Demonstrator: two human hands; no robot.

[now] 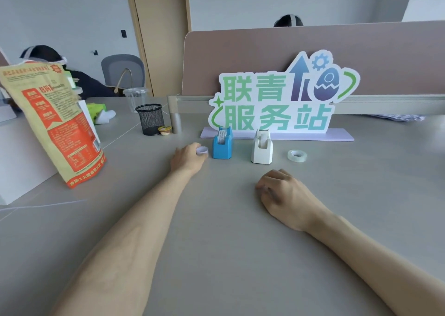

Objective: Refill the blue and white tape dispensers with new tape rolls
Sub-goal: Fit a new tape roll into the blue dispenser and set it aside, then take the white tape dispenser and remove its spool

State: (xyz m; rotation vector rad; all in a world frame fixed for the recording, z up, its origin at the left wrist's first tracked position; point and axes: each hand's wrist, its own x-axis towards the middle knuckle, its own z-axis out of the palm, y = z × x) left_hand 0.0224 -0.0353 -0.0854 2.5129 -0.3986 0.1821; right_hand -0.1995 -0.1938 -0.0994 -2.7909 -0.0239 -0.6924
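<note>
Holding a small lilac ring (201, 150), likely a spent core or small roll, left hand (187, 158) has its grip closed around it just left of blue dispenser (222, 144). Blue one shows a roll seated; white dispenser (262, 148) stands beside it, its roll not clear. Clear tape roll (297, 155) lies flat on desk (228, 243), right of white dispenser. Right hand (281, 195) rests curled, empty as far as visible. Judged step: blue one being handled; next move needs right hand reaching for clear roll.
</note>
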